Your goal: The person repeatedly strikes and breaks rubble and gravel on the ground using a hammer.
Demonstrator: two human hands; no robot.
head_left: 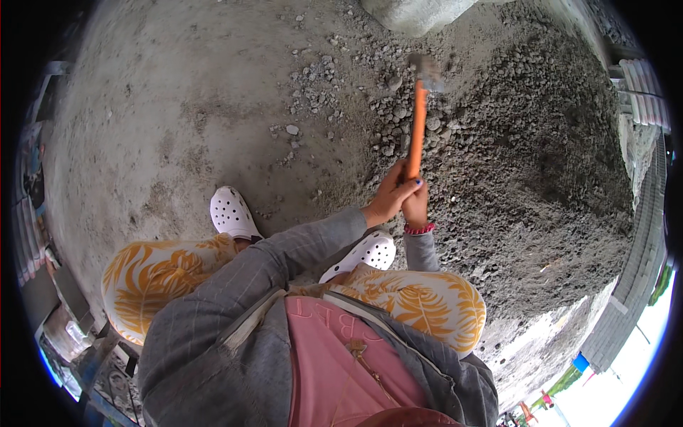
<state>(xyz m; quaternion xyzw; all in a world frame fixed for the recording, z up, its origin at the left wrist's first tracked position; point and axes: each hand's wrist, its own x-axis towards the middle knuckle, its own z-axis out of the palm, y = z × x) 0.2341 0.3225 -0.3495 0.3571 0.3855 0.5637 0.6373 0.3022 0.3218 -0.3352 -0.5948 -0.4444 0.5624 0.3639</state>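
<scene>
Both my hands grip the lower end of an orange-handled hammer (417, 135), one close beside the other. My left hand (388, 196) wraps the handle from the left side. My right hand (415, 206), with a red bracelet (420, 229) at its wrist, closes round it on the right. The hammer points away from me, and its dark metal head (427, 73) is smeared by motion. The head is over loose stones (398, 117) at the edge of a gravel heap; whether it touches them I cannot tell.
A wide heap of dark gravel (541, 142) spreads on the right. A large pale rock (420, 13) lies at the far edge. Stone chips (316, 82) are scattered on the grey ground (142, 107) to the left. My white perforated clogs (233, 213) stand near my hands.
</scene>
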